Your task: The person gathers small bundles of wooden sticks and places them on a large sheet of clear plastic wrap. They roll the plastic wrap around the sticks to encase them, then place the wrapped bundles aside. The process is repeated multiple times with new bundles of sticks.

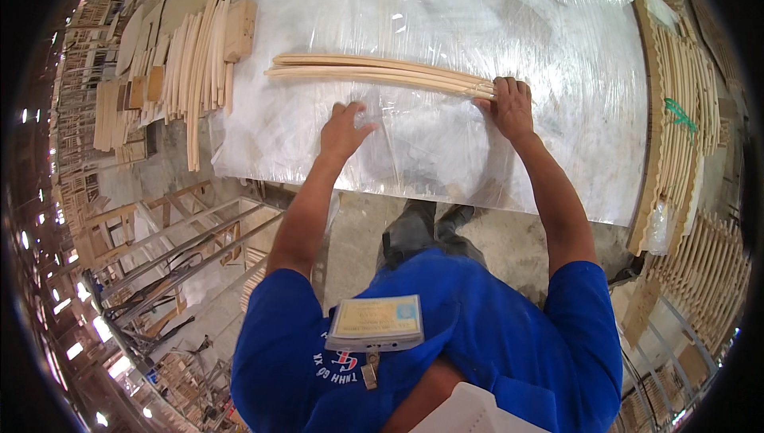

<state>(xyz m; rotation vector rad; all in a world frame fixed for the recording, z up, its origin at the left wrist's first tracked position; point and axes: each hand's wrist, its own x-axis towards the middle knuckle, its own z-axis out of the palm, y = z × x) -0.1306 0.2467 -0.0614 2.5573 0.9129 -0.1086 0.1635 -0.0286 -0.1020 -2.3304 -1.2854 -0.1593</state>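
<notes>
A bundle of thin, pale wooden strips lies crosswise on a table wrapped in clear plastic film. Its right end sits in the grip of my right hand, whose fingers curl over the strips where a thin tie seems to go round them. My left hand hovers nearer to me, below the left half of the bundle and apart from it. The fingers of that hand are spread and bent, with nothing between them.
Long wooden strips and a wood block stand along the table's left side. More slats, one group with a green tie, are stacked at the right. A metal-framed rack is at the lower left.
</notes>
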